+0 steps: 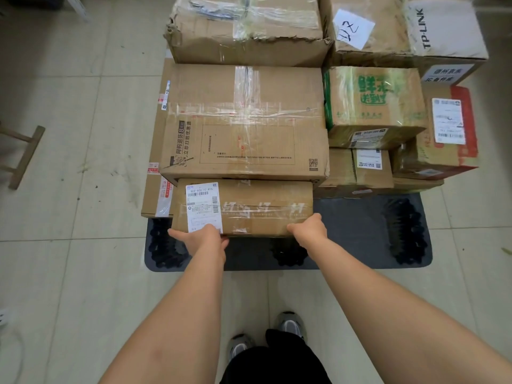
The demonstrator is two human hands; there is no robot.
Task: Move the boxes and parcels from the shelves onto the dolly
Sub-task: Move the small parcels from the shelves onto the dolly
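A flat brown cardboard box (257, 206) with a white shipping label lies at the front left of the dark grey dolly (357, 231). My left hand (203, 235) grips its near left edge, over the label's bottom. My right hand (309, 228) holds its near right corner. Behind it a larger taped box (243, 120) rests on the stack. More cartons fill the dolly's far side: a torn box (246, 29), a green-printed box (374, 101), a red-edged box (443, 134) and a TP-LINK box (443, 26).
Bare dolly surface (388, 245) shows at the front right. Pale floor tiles (69, 259) surround it. A wooden stand foot (26, 156) sits at the left. My shoes (289, 325) are just below the dolly's front edge.
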